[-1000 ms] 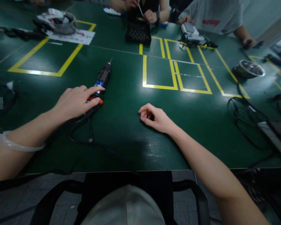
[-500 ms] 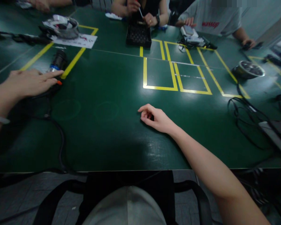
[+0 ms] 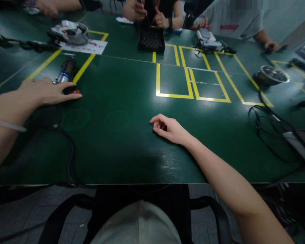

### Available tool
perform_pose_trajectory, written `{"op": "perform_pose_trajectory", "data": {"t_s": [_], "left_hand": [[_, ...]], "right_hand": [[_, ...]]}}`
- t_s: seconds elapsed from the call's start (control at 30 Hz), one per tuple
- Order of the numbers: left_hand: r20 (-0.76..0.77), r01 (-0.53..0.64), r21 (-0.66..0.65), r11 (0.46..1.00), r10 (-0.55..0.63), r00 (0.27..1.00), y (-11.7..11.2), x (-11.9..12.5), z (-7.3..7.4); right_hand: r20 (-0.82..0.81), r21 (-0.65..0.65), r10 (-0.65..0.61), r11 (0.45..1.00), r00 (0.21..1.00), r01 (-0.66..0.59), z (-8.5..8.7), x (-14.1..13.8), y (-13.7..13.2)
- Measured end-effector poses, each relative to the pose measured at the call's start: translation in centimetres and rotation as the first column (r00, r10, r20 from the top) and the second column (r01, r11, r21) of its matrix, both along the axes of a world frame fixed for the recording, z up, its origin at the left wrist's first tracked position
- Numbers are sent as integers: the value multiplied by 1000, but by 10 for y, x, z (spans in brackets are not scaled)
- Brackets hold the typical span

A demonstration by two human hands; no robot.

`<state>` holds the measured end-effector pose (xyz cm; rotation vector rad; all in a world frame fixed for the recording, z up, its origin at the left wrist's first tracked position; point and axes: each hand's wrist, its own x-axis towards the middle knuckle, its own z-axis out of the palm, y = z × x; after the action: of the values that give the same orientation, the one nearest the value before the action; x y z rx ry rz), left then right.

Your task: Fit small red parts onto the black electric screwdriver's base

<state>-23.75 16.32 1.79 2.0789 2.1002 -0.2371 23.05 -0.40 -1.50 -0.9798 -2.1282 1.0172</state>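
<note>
My left hand (image 3: pixel 47 91) reaches over a corded power tool with a black barrel (image 3: pixel 68 67), a blue-and-silver collar and an orange-red part. Its thumb and forefinger are stretched apart around the orange-red part, and the palm hides most of the grip; I see no closed grasp. A dark cord (image 3: pixel 70 156) runs from under this hand to the table's front edge. My right hand (image 3: pixel 167 128) rests on the green table (image 3: pixel 122 149), loosely half curled with the forefinger sticking out. Nothing is held in it.
Yellow tape outlines (image 3: pixel 174 96) mark the tabletop. A round metal container (image 3: pixel 77 35) stands on paper at upper left. Across the table, people handle things near a black tray (image 3: pixel 151 42). At right are a round metal piece (image 3: pixel 273 75) and tangled cables (image 3: pixel 263 118).
My left hand has shifted right across the tool, and its thumb and forefinger have spread apart. The right hand has stayed still. The view has tilted slightly.
</note>
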Motion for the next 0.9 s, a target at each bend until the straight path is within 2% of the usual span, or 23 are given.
{"op": "perform_pose_trajectory", "data": {"t_s": [0.1, 0.23, 0.37, 0.53, 0.63, 0.8, 0.9], "left_hand": [[-178, -60, 0, 998, 59, 982, -8, 11, -1], [-177, 16, 39, 999, -8, 984, -30, 33, -1], [-224, 123, 71, 990, -105, 969, -57, 66, 3], [-165, 247, 128, 960, -225, 960, -92, 119, 6], [-158, 332, 187, 925, -305, 939, -115, 157, 5], [-207, 464, 197, 864, -426, 881, -152, 225, 9], [-186, 531, 205, 822, -500, 846, -167, 255, 11]], "right_hand": [[14, 14, -5, 1000, 1000, 5, 0, -1, 0], [15, 17, -3, 1000, 1000, 3, 1, -2, 0], [4, 23, -1, 1000, 1000, 1, 0, -2, 0], [-11, 9, -9, 1000, 1000, 9, -1, -1, 0], [-29, 10, -21, 1000, 999, 21, -1, -1, 0], [-1, 79, -58, 995, 998, 58, -2, 0, 1], [45, 143, -91, 986, 995, 84, -2, 3, 2]]}}
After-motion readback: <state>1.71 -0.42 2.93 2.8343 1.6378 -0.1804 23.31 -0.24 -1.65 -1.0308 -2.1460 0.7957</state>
